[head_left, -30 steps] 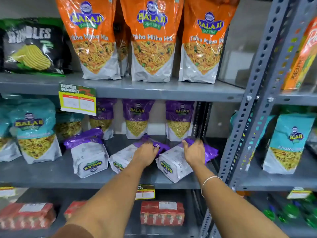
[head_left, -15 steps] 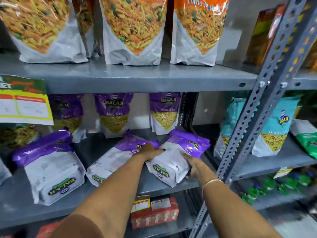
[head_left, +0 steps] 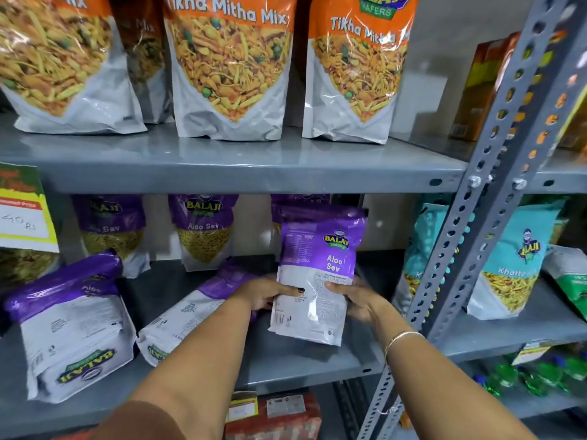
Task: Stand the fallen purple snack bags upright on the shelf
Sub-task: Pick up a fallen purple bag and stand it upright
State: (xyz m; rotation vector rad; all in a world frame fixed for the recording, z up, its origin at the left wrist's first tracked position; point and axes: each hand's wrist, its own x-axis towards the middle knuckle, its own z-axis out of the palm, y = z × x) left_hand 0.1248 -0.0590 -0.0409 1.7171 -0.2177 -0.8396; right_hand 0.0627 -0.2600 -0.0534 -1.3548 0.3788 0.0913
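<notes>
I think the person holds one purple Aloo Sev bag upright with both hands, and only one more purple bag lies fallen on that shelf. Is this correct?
Not quite. The head view shows both hands, left hand and right hand, holding the upright purple bag, but two more purple bags lie fallen on the shelf: one at the far left and one by the left forearm.

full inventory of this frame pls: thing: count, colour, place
held Aloo Sev bag: 1, purple and white, upright, middle shelf right
fallen Aloo Sev bags: 2, purple and white, lying on middle shelf, left and centre
standing Aloo Sev bags: 3 visible, purple, back row, one mostly hidden
Tikha Mitha Mix bags: 3 in front, orange and white, top shelf; more behind
teal bags: at least 2, right bay
price tag: 1, yellow and green, left edge
red packs: at least 1, bottom shelf
shelf upright: grey, perforated
left hand: on the bag's left edge
right hand: on its right edge
</notes>
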